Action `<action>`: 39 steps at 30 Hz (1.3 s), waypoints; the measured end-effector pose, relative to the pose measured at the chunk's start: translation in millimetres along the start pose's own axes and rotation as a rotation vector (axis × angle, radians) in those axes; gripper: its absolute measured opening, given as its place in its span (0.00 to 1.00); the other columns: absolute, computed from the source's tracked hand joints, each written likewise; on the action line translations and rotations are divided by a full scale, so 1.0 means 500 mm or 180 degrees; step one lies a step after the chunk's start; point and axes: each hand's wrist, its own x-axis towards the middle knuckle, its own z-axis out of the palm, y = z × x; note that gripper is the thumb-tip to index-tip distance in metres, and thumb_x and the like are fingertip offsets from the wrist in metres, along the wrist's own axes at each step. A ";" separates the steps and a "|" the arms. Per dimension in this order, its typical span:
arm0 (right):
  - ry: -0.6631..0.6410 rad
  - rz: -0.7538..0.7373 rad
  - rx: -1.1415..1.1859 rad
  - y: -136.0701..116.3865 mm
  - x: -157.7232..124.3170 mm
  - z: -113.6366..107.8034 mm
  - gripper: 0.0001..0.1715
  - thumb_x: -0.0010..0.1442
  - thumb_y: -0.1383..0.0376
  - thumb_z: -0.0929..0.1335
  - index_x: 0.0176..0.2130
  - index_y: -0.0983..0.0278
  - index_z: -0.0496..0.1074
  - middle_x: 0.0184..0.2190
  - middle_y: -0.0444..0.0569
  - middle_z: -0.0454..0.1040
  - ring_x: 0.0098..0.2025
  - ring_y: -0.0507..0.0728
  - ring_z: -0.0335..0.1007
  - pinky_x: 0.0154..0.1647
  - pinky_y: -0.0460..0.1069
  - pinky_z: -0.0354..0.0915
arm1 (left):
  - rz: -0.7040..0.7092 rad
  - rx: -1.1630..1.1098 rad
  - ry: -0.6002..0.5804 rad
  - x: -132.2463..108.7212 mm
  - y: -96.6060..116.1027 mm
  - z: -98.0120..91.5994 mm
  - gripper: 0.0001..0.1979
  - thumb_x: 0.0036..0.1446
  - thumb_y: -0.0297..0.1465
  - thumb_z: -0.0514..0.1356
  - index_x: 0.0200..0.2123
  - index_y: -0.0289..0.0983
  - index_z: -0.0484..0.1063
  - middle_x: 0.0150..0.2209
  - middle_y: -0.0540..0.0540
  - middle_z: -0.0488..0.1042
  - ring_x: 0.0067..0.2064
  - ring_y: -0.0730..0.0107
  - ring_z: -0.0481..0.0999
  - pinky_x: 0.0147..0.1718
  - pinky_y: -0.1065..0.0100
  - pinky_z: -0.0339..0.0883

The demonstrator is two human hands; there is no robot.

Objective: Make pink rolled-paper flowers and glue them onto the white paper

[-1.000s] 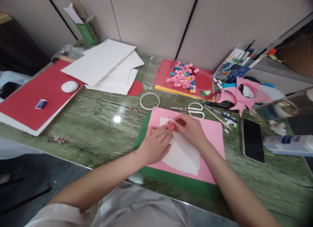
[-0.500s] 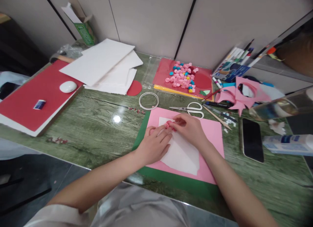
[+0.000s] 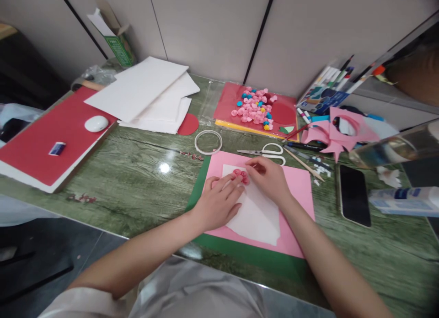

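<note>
Desk of green marbled surface (image 3: 137, 181), contents listed left to right:

1. Red board (image 3: 30, 158), far left, bearing a white oval object (image 3: 96, 123) and a small blue-and-white item (image 3: 56, 148).
2. Green carton (image 3: 118, 44), open, against the wall.
3. Stack of white sheets (image 3: 151, 94), overlapping the board's corner; red paper disc (image 3: 188, 124) just beside it.
4. White ring (image 3: 208, 141), flat on the desk.
5. Green sheet (image 3: 200, 183), with a pink sheet (image 3: 302, 190) on it and a white paper (image 3: 257, 215) on that.
6. Left hand (image 3: 216, 204), lying flat on the white paper, fingers stretched out and loose, tips touching item 7.
7. Pink rolled pieces (image 3: 241, 175), a small cluster at the upper left corner of the white paper, between the two hands.
8. Right hand (image 3: 270, 178), fingers bent onto the cluster from the right; whether they pinch a piece cannot be told.
9. Scissors (image 3: 270, 151), white-handled, just above the pink sheet.
10. Red tray (image 3: 229, 96), holding a heap of pink, blue and yellow pieces (image 3: 255, 108).
11. Pink cut-out (image 3: 339, 130); marker set (image 3: 329, 87) behind it.
12. Phone (image 3: 355, 194), face up; glue tube (image 3: 401, 200) at the far right
</note>
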 end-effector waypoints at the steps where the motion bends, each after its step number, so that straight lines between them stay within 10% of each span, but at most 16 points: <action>1: 0.0023 0.0008 0.0018 0.002 0.000 0.000 0.06 0.52 0.67 0.65 0.32 0.62 0.71 0.31 0.43 0.73 0.29 0.50 0.68 0.33 0.46 0.63 | -0.0003 0.0033 -0.0026 0.001 0.000 0.000 0.21 0.61 0.37 0.44 0.54 0.36 0.60 0.60 0.42 0.56 0.60 0.57 0.52 0.49 0.51 0.49; 17: 0.0021 0.0149 0.0393 0.019 -0.003 -0.001 0.08 0.52 0.66 0.63 0.33 0.62 0.71 0.30 0.45 0.73 0.30 0.52 0.69 0.35 0.48 0.64 | -0.0117 -0.0087 -0.0070 0.004 0.007 -0.011 0.24 0.58 0.42 0.48 0.55 0.38 0.58 0.61 0.41 0.53 0.60 0.53 0.50 0.52 0.51 0.48; 24: 0.0041 0.0283 0.0504 0.026 -0.013 -0.015 0.08 0.53 0.62 0.63 0.33 0.62 0.70 0.27 0.45 0.73 0.29 0.53 0.69 0.32 0.48 0.63 | -0.0992 0.0278 0.0356 0.058 -0.086 -0.070 0.17 0.58 0.28 0.48 0.50 0.37 0.62 0.51 0.38 0.64 0.52 0.56 0.61 0.47 0.56 0.53; 31: 0.0239 0.0364 0.0703 0.003 -0.051 -0.044 0.10 0.54 0.61 0.63 0.33 0.64 0.69 0.27 0.45 0.72 0.28 0.53 0.69 0.31 0.48 0.64 | -0.1313 0.0694 0.0092 0.124 -0.156 -0.037 0.09 0.54 0.25 0.49 0.35 0.33 0.67 0.38 0.36 0.70 0.43 0.52 0.66 0.39 0.56 0.55; 39: 0.0016 -0.0841 -0.0606 -0.030 -0.106 0.000 0.18 0.53 0.74 0.59 0.42 0.61 0.67 0.38 0.49 0.73 0.44 0.59 0.62 0.46 0.56 0.58 | -0.1096 0.0275 0.0609 0.103 -0.145 -0.063 0.07 0.57 0.29 0.50 0.36 0.35 0.65 0.34 0.42 0.72 0.40 0.60 0.69 0.42 0.59 0.54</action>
